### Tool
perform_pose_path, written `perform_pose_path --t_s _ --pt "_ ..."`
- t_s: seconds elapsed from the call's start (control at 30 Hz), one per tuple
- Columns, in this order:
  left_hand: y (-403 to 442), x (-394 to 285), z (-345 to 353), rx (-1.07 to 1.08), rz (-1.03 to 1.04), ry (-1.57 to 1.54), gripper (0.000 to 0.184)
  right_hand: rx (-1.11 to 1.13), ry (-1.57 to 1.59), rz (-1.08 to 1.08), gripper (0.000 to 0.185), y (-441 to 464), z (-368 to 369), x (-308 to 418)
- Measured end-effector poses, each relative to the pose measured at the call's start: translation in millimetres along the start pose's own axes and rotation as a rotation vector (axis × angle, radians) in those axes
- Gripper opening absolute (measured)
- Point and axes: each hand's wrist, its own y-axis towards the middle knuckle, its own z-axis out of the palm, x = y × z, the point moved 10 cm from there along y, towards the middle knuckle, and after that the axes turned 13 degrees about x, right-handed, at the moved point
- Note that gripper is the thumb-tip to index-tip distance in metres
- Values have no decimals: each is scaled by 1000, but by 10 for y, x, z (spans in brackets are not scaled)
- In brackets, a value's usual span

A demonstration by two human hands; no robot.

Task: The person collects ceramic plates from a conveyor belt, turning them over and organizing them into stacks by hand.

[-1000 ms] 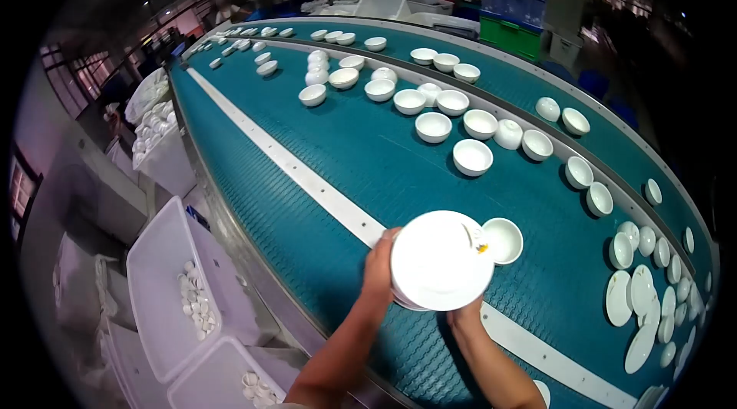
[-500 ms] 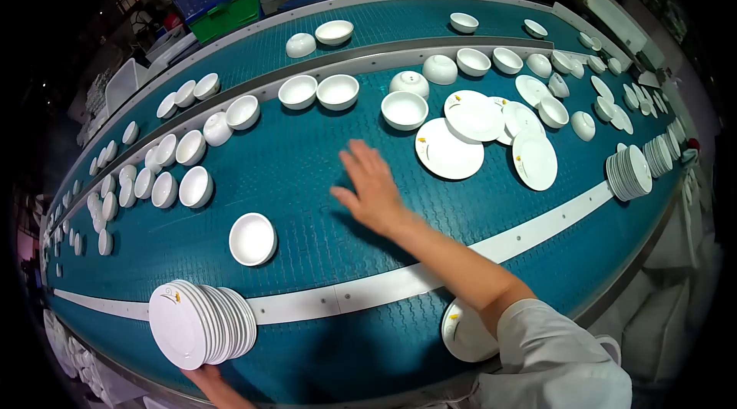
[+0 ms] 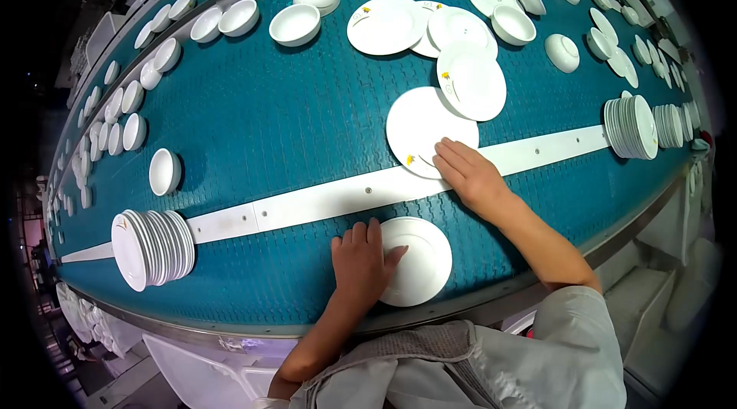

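Note:
My right hand (image 3: pixel 474 179) lies with stretched fingers on the near right rim of a white plate (image 3: pixel 422 121) bearing a small yellow motif; its thumb is hidden. That plate overlaps the white strip, and another plate (image 3: pixel 471 83) rests partly over it. Closer to me, my left hand (image 3: pixel 359 262) is at the left edge of a second white plate (image 3: pixel 422 263) lying flat on the teal belt. Its thumb reaches over this plate's rim while its fingers extend along the belt. Farther left, a stack of plates (image 3: pixel 153 248) stands on edge, apart from both hands.
A white strip (image 3: pixel 322 198) runs lengthwise along the teal belt (image 3: pixel 253 110). Beyond it lie overlapping plates (image 3: pixel 386 25) and several white bowls (image 3: pixel 295 25). One bowl (image 3: pixel 165 172) sits alone at left. More plate stacks (image 3: pixel 631 127) stand at right.
My left hand has let go of the plate stack and moved right to the near plate. My right hand has come down onto a plate, which now overlaps the strip. The view has shifted.

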Motion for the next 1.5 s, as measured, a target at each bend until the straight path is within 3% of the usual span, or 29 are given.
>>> perform_pose_path --t_s 0.1,0.2,0.23,0.33,0.43,0.53,0.6,0.63,0.7,0.8,0.9,0.97,1.03,1.07,1.1,1.2,1.23,1.33,1.5 --pt "99 -155 117 29 8 -122 29 122 66 82 32 -705 -222 -62" --pt "-45 -112 363 66 -93 -680 20 230 297 214 33 -885 -475 -399" --pt "-96 -140 328 -4 -36 -714 14 260 387 257 33 -919 -524 -489" --pt "-359 145 328 -123 -206 -887 12 -46 133 372 39 -563 -948 -1047" --pt "-726 853 180 -324 -407 -1154 8 127 -70 533 63 -230 -501 -1696" --pt "-1182 1572 -119 -461 -469 -1172 7 350 -239 566 61 -29 -139 -1773" --pt "-1442 1886 -359 -487 -523 -1044 8 591 -85 578 51 60 18 -1766" --pt "-1590 2049 -515 -374 -658 -705 10 478 -201 501 29 69 -18 -1728" --pt "-1682 2001 -806 -224 -808 -47 17 288 -139 488 18 -6 -451 -1848" --pt "-1448 982 -1152 -585 -654 601 19 21 -61 603 9 -539 -1170 -2146" --pt "-637 237 -1131 -622 -249 -66 15 -39 -82 583 14 -1457 -1217 -2267" --pt "48 -225 -1063 -585 -55 -104 13 -56 -242 486 23 -1961 -1201 -2087" --pt "772 -452 -1008 -575 42 -98 14 46 -180 595 27 -2525 -985 -2199" --pt "1136 -525 -982 -596 73 16 19 146 52 641 31 -2660 -952 -2214" --pt "1549 -529 -907 -543 76 74 32 104 66 619 32 -2619 -1056 -2209" --pt "2544 -717 -892 -530 35 373 56 -79 119 464 31 -1817 -1340 -2027" --pt "2779 -759 -900 -604 70 493 50 -114 121 360 30 -1421 -1322 -1975" --pt "3381 -370 -857 -476 -10 483 43 -69 103 135 50 -183 -925 -1940" --pt "2904 -364 -1052 -665 20 281 35 -113 -206 198 43 888 -325 -2388"
